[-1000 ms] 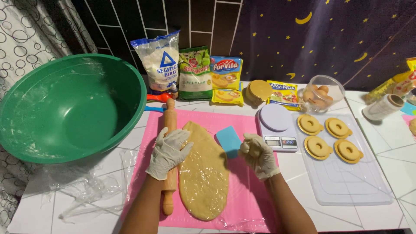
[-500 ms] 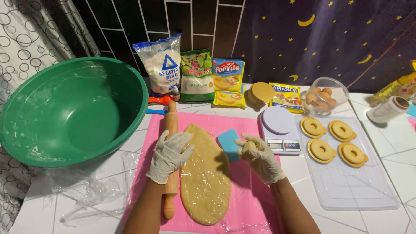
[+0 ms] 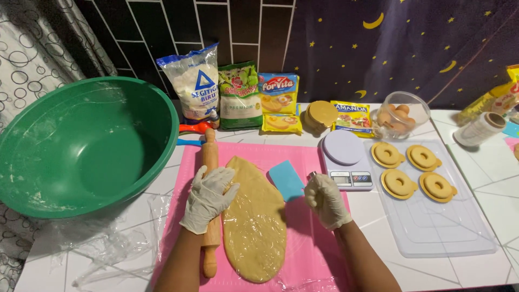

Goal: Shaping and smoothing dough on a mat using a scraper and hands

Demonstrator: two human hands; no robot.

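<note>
Head view showed little change over the last second: the left hand (image 3: 208, 199) stayed spread flat, fingers open, across the rolling pin (image 3: 210, 203) and the left rim of the dough (image 3: 254, 221). The right hand (image 3: 326, 201) remained curled shut around a small metal-tipped object, just right of the dough, mid-mat (image 3: 308, 238) near the table's front edge.

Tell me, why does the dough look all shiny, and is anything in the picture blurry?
In the head view the dough shines because clear plastic film over it catches the light, as does the crumpled film lying beside the green bowl; everything is sharp, though the tile lines bend near the frame edges; the gloved left hand casts only a soft shadow.
</note>
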